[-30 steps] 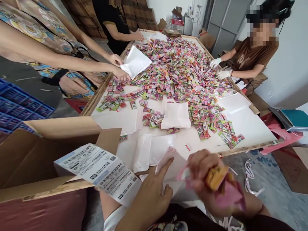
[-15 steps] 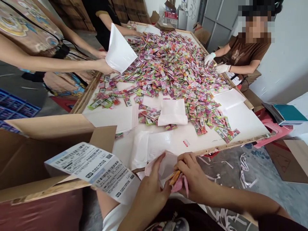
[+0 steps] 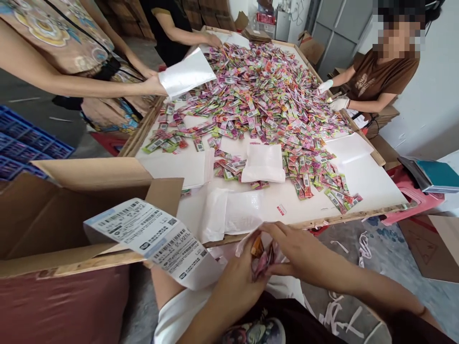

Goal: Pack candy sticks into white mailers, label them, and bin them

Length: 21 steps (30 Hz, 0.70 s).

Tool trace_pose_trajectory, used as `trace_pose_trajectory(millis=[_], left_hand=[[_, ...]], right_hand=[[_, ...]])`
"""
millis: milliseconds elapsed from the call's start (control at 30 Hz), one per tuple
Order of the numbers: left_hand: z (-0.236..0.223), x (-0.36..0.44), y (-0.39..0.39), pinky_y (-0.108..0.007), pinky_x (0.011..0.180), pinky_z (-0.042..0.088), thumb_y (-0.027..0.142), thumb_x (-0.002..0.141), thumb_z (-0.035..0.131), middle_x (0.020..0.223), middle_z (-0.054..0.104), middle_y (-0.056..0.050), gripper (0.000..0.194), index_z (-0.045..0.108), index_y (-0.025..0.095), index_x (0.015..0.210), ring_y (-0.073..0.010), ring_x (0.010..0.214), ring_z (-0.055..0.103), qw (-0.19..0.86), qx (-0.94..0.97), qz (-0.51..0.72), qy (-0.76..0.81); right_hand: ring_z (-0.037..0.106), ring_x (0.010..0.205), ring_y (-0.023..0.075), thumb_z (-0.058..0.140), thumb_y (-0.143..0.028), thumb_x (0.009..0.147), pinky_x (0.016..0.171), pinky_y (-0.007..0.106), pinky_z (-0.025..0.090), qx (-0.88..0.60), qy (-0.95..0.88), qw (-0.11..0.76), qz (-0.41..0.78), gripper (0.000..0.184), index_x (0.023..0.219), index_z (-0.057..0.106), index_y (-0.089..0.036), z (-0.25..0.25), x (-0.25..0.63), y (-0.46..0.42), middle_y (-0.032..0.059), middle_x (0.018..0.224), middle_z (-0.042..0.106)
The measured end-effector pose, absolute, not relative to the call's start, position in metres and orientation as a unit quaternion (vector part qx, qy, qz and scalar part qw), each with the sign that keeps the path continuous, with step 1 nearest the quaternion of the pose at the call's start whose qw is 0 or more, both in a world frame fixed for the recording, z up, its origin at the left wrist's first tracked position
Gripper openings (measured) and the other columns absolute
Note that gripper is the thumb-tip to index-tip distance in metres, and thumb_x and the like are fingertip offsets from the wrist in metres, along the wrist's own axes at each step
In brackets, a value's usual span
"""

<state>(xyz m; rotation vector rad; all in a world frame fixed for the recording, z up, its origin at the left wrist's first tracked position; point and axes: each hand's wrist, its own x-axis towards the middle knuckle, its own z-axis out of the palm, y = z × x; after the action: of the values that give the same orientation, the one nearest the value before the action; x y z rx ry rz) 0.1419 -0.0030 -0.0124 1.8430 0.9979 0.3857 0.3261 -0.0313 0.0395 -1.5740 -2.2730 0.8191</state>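
Observation:
Low in front of me, over my lap, my left hand [image 3: 241, 274] grips the near left side of a pale mailer bag [image 3: 244, 244]. My right hand [image 3: 299, 251] holds the bag's other side, fingers bent over its rim. In the mouth between them show a few small orange and pink packets [image 3: 263, 258]; the bag's lower part is hidden by my hands. Beside my left forearm hangs a strip of printed barcode labels [image 3: 154, 236]. Beyond my hands a white padded envelope [image 3: 233, 215] lies on the table edge, with a second padded envelope [image 3: 263, 163] behind it.
A big heap of colourful packets [image 3: 258, 100] covers the wood-edged table [image 3: 373, 186]. At left stands an open cardboard box [image 3: 93, 172]. One person holds a white envelope [image 3: 188, 74]; a gloved person [image 3: 376, 86] works at right; another's arm [image 3: 186, 36] reaches in at the back.
My right hand has shifted from clutching packets to the bag's rim, and the packets now sit inside its mouth. The co-worker at left has tipped the white envelope flatter. My view has shifted slightly.

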Motion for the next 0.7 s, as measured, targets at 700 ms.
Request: trace_pose_trajectory(millis=[700], left_hand=[[-0.014, 0.109, -0.001, -0.049, 0.118, 0.030, 0.005, 0.075, 0.051, 0.155, 0.045, -0.011, 0.080, 0.033, 0.019, 0.151, -0.0270, 0.145, 0.038, 0.453, 0.771, 0.170, 0.414]], right_hand=[[0.048, 0.077, 0.0206, 0.048, -0.033, 0.093, 0.074, 0.033, 0.037, -0.663, -0.645, 0.372, -0.074, 0.012, 0.093, 0.049, -0.021, 0.016, 0.402, 0.126, 0.0050, 0.085, 0.054]])
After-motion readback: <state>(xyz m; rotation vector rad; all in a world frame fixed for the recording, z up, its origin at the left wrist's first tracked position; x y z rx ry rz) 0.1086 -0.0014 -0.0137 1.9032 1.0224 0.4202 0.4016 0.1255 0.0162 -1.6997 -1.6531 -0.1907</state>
